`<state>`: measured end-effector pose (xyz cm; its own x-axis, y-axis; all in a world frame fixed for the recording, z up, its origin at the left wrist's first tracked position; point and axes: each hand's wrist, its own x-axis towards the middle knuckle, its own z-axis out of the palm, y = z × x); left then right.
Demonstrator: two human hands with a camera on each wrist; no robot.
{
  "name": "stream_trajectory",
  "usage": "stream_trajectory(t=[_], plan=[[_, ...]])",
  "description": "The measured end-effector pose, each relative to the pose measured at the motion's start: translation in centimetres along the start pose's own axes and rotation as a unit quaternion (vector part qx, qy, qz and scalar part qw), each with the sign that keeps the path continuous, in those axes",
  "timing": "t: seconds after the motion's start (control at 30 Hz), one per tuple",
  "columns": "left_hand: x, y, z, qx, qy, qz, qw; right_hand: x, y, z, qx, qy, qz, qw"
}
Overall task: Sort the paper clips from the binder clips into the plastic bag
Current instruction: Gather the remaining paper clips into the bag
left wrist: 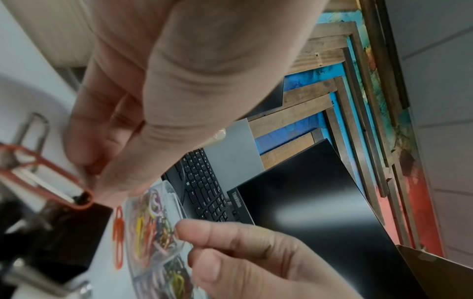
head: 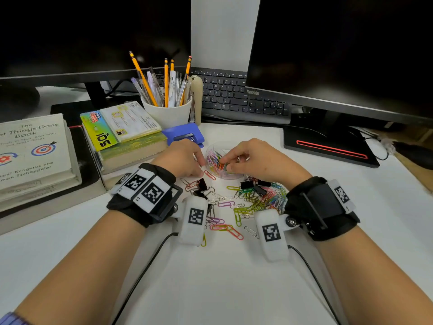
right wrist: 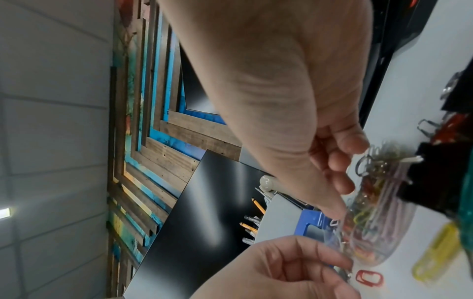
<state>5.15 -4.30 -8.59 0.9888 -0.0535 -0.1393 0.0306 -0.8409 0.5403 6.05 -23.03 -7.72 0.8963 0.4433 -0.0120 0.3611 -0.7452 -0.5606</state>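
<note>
A clear plastic bag (head: 214, 150) part-filled with coloured paper clips lies on the white desk between my hands. My left hand (head: 187, 158) is at the bag's left edge, and its curled fingertips (right wrist: 344, 263) pinch the rim. My right hand (head: 255, 160) reaches over the bag. Its thumb and forefinger (left wrist: 204, 228) close on paper clips (head: 221, 165) at the bag's mouth. Loose paper clips (head: 255, 200) lie mixed with black binder clips (head: 247, 184) just in front of the bag. A red paper clip (head: 209, 175) lies by my left fingers.
A blue hole punch (head: 184, 134) and a white cup of pencils (head: 169, 111) stand right behind my left hand. Stacked books (head: 126, 141) are at the left. A keyboard (head: 234, 95) and two monitors stand behind. A black monitor base (head: 328, 146) sits at the right.
</note>
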Motion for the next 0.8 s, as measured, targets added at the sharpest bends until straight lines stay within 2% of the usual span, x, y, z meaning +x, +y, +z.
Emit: stream_trajectory(t=[0.07, 0.23, 0.3, 0.4, 0.6, 0.67, 0.8], plan=[[-0.1, -0.1, 0.0, 0.021, 0.011, 0.0, 1.0, 0.0, 0.0, -0.1, -0.013, -0.005, -0.007, 1.0], [0.2, -0.2, 0.2, 0.023, -0.005, 0.011, 1.0, 0.1, 1.1, -1.3, -0.022, 0.067, 0.036, 0.997], [0.3, -0.2, 0.5, 0.016, -0.007, 0.014, 1.0, 0.1, 1.4, -1.6, -0.039, 0.057, 0.065, 0.995], [0.2, 0.0, 0.7, 0.008, 0.0, 0.016, 1.0, 0.1, 1.4, -1.5, -0.058, 0.031, 0.069, 0.995], [0.2, 0.2, 0.8, -0.034, 0.015, 0.025, 0.999, -0.4, 0.9, -2.1, -0.004, 0.037, 0.069, 0.997], [0.2, 0.3, 0.8, -0.042, 0.008, 0.031, 0.999, -0.8, 1.2, -3.0, -0.006, 0.018, 0.101, 0.995], [0.1, 0.4, 0.7, -0.049, -0.015, 0.029, 0.998, -1.6, 2.2, -4.6, -0.034, -0.094, 0.207, 0.973]])
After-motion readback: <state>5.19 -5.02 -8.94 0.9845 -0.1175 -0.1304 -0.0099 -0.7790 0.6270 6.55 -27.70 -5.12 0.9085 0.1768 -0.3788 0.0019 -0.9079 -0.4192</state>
